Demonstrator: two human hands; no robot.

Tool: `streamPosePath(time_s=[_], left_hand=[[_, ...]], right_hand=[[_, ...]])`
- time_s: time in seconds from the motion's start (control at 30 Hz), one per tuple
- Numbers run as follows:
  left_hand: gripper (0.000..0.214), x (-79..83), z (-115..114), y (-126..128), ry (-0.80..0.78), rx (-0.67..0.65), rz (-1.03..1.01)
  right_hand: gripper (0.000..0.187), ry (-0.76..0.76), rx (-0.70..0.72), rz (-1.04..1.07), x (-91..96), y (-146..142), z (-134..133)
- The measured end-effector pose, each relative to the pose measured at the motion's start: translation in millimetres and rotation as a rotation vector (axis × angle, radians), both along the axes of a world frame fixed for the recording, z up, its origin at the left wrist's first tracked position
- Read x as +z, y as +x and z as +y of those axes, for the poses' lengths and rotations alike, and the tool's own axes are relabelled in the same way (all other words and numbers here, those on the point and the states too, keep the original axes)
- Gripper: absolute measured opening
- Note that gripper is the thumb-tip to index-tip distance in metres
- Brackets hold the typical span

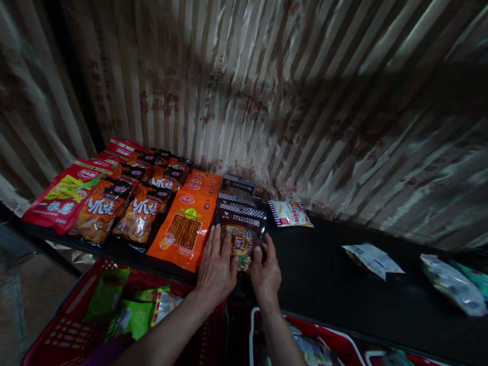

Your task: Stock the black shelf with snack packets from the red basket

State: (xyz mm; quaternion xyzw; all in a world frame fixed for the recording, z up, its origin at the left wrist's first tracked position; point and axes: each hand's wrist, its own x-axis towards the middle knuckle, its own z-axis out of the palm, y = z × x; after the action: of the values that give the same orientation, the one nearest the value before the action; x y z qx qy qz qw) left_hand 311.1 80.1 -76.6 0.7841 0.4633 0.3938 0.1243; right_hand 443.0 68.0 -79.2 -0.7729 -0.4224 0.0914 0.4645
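Observation:
A dark brown snack bag (239, 232) with a checkered top lies on the black shelf, the front one in a short row of like bags. My left hand (216, 262) rests flat along its left edge with fingers stretched out, partly over the orange snack bag (187, 227) beside it. At the lower right corner of the brown bag is my right hand (265, 269), its fingers bent and touching the edge. Whether the right fingers pinch the bag is hard to make out in the dim light.
Left of the orange bags lie black-and-orange bags (141, 212) and a red bag (64, 196). A small striped packet (290, 214) and a white packet (373, 259) lie rightward on the shelf (319, 263). Red baskets (61, 336) with packets stand below. A pleated curtain (279, 81) hangs behind.

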Motion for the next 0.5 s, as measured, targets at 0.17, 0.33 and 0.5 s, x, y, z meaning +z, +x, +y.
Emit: streamPosePath(time_s=[0.17,0.33,0.5], left_hand=[[0.052,-0.1,0,1,0.004,0.011,0.032],[0.051,1.9,0,1,0.015,0.004,0.040],[0.054,2.6,-1,2,0.023,-0.004,0.044]], right_hand=[[0.061,-0.026,0.034,-0.006,-1.0,1,2],[0.061,0.001,0.074,-0.080,5.6,5,2],[0.052,0.165,0.190,-0.219,24.4,0,10]])
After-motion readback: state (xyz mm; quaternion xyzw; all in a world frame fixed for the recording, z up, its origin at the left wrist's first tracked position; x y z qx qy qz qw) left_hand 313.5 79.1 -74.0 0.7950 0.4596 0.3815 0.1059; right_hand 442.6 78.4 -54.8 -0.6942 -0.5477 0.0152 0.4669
